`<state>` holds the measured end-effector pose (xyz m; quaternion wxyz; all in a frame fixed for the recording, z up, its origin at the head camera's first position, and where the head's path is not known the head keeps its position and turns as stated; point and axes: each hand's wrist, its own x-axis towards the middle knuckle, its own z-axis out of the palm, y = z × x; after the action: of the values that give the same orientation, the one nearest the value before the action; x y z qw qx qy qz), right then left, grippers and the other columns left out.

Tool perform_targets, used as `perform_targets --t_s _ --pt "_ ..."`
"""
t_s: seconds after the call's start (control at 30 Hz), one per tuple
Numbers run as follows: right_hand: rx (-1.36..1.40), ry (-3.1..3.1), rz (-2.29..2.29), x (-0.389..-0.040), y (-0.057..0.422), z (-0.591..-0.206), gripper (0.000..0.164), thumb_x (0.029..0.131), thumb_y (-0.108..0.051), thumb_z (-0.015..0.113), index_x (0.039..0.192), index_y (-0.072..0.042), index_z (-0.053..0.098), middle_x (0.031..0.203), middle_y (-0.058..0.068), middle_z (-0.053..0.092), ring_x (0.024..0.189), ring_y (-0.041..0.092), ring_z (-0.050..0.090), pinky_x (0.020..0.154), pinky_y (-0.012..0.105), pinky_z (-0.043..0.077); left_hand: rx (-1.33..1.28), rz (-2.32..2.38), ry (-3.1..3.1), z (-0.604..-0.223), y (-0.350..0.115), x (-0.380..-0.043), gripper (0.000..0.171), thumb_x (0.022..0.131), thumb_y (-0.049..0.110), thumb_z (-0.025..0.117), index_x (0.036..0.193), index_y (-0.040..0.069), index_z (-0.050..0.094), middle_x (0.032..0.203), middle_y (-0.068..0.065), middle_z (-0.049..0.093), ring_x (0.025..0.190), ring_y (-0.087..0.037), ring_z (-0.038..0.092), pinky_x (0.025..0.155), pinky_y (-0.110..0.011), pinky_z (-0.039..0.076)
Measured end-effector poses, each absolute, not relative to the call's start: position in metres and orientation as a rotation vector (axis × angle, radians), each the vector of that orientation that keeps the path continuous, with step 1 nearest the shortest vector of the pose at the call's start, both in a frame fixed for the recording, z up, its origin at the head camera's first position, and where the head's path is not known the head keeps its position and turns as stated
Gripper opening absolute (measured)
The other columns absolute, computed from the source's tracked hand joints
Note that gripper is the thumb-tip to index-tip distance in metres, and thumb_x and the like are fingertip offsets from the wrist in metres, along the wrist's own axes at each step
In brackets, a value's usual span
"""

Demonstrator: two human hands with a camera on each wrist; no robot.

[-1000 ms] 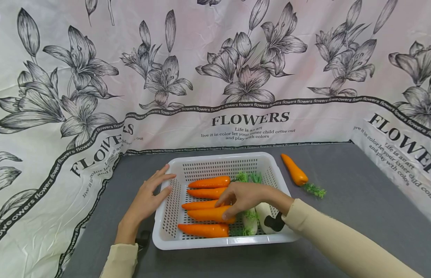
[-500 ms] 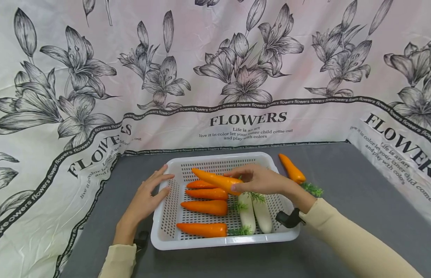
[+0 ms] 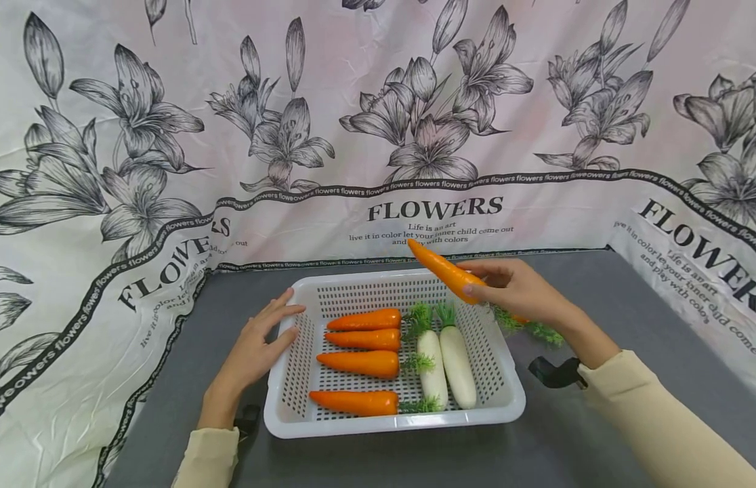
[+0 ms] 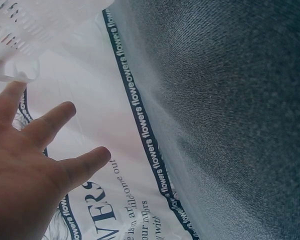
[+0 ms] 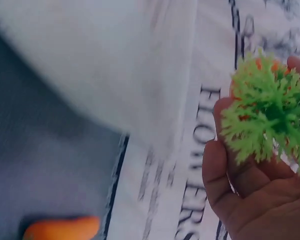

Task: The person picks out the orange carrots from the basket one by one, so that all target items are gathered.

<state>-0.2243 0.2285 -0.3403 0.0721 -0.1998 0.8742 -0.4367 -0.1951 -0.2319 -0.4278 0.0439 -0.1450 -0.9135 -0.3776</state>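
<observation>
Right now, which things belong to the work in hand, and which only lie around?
In use:
Held carrot, in the right hand
White basket, touched by the left hand
Probably the four carrots inside

Seemingly idle:
Two white radishes in the basket
Another carrot on the table

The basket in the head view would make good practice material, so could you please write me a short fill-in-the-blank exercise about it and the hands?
1. The right hand holds one orange ____.
2. In the head view, the left hand touches the ____ side of the basket.
3. Inside the basket lie ____ carrots.
4. The radishes in the basket are ____ in colour.

Missing words: carrot; left; four; white.
</observation>
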Motion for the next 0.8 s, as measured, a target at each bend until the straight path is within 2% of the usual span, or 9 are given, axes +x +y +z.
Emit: perform_targets --t_s 0.1,0.17,0.43,0.7,0.8 --pt "-0.535 2.683 -1.305 -0.223 0.245 -0.347 0.055 0.098 -0.037 0.068 0.147 -0.017 0.055 0.131 0.015 0.067 0.09 0.024 0.072 0.065 0.035 0.059 -0.431 -1.153 -2.801 -0.427 -0.232 -0.195 0.041 0.102 0.032 0.059 0.142 0.024 0.06 0.169 0.0 0.028 0.157 -0.043 0.019 0.116 -0.081 0.005" --pt "-0.479 2.729 -1.285 -0.222 0.255 -0.352 0.056 0.098 -0.039 0.068 0.147 -0.016 0.055 0.129 0.016 0.067 0.089 0.025 0.071 0.062 0.033 0.057 -0.426 -1.153 -2.806 -0.427 -0.232 -0.194 0.041 0.102 0.032 0.059 0.142 0.024 0.06 0.169 -0.001 0.028 0.157 -0.044 0.019 0.116 -0.081 0.005" --pt "-0.319 2.919 -1.189 -0.217 0.292 -0.374 0.058 0.098 -0.04 0.067 0.146 -0.009 0.055 0.128 0.024 0.067 0.088 0.018 0.067 0.067 0.026 0.057 -0.422 -1.153 -2.804 -0.427 -0.232 -0.194 0.041 0.101 0.03 0.059 0.142 0.024 0.06 0.169 -0.001 0.029 0.156 -0.045 0.02 0.115 -0.081 0.005" --pt "-0.184 3.041 -1.149 -0.217 0.324 -0.397 0.061 0.097 -0.044 0.067 0.145 -0.007 0.056 0.131 0.025 0.065 0.081 -0.002 0.061 0.065 0.025 0.054 -0.432 -1.145 -2.801 -0.426 -0.232 -0.195 0.041 0.101 0.03 0.059 0.141 0.024 0.06 0.169 -0.002 0.029 0.156 -0.044 0.019 0.115 -0.082 0.005" --pt "-0.165 3.06 -1.127 -0.217 0.333 -0.403 0.06 0.098 -0.042 0.066 0.145 -0.006 0.056 0.131 0.027 0.064 0.087 0.006 0.062 0.064 0.026 0.055 -0.434 -1.145 -2.799 -0.426 -0.231 -0.195 0.041 0.101 0.029 0.059 0.141 0.023 0.06 0.169 -0.002 0.029 0.156 -0.044 0.02 0.115 -0.082 0.005"
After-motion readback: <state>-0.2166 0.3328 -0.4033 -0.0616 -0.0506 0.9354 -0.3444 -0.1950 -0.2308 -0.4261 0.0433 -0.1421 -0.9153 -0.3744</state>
